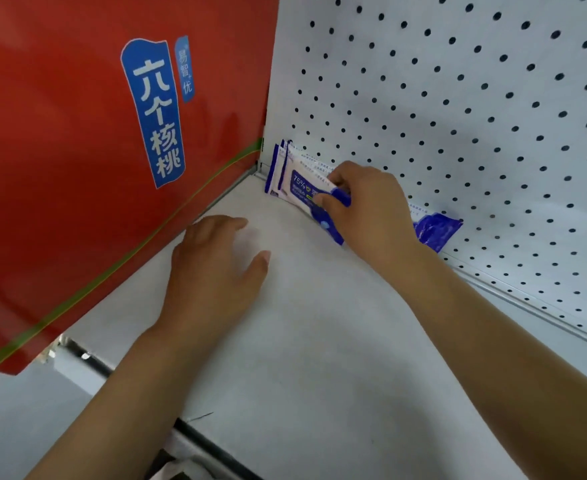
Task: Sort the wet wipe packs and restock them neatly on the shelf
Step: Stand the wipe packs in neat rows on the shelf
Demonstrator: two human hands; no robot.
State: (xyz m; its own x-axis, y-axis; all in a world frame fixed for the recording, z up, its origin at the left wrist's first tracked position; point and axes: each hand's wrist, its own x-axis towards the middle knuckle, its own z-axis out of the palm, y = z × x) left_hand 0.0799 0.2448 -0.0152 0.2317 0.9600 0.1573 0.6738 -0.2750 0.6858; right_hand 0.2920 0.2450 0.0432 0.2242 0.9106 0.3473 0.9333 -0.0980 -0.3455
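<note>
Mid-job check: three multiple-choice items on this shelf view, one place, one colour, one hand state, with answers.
1. Where do the white-and-blue wet wipe packs stand?
A. Back left corner, against the white perforated pegboard panel
B. On a hook
C. In a basket

2. What colour is the large cardboard carton at left?
A. Green
B. Red
C. Yellow

3. The left hand is:
A. Gripping a pack
B. Open, holding nothing
C. Out of view

Answers: A, they stand on edge in that corner; B, its face is red; B, its fingers are straight and empty.
</note>
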